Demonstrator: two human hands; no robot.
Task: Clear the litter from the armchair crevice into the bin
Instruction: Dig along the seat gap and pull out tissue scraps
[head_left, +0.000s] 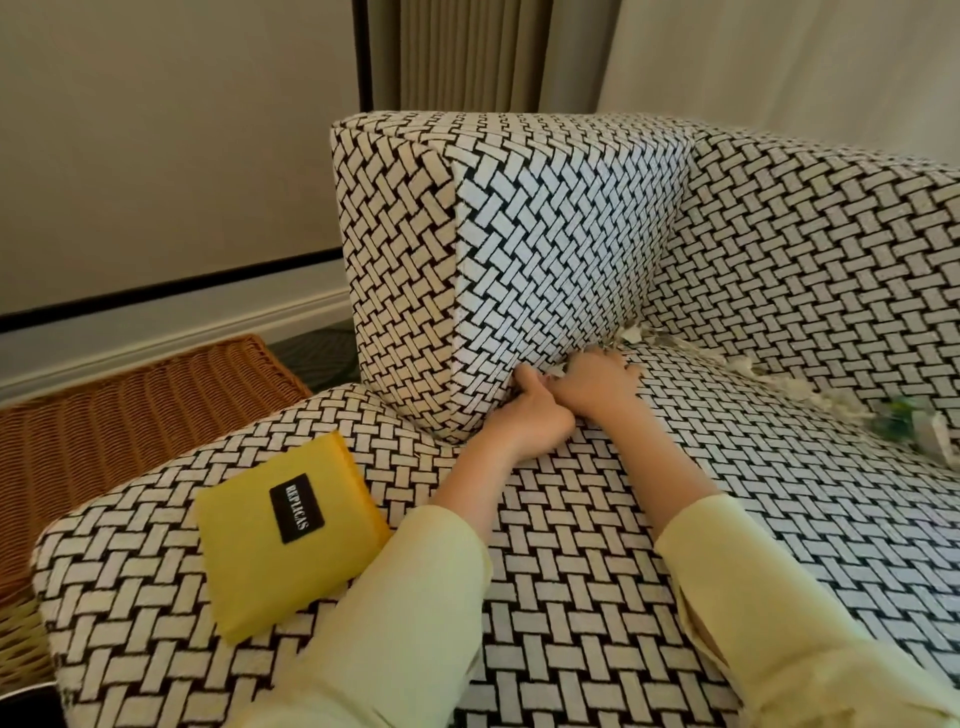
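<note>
Litter (826, 402) of pale shredded paper scraps lies in the crevice of the black-and-white basket-weave upholstered armchair (571, 545), strung along the seam where the seat meets the backrest. It runs from the inner foot of the armchair's left armrest (545, 234) out towards the armchair's right side. There it ends beside a small green-and-clear object, too blurred to identify.

On the floor to the left of the armchair stands a brown woven wicker basket (130, 415), close to the seat's corner.

A flat yellow fabric pouch (291, 530) with a black label rests on the front left part of the armchair's seat, just beside the person's pale yellow left sleeve.

Both hands sit together at the armchair's crevice, touching each other at the foot of the armrest. The left hand (524, 415) has its fingers curled under and its thumb laid against the armrest's fabric. Whether it holds anything cannot be told. The right hand (597, 387) has its fingers bent down into the seam among the nearest scraps. Whether they pinch any paper cannot be told.
</note>
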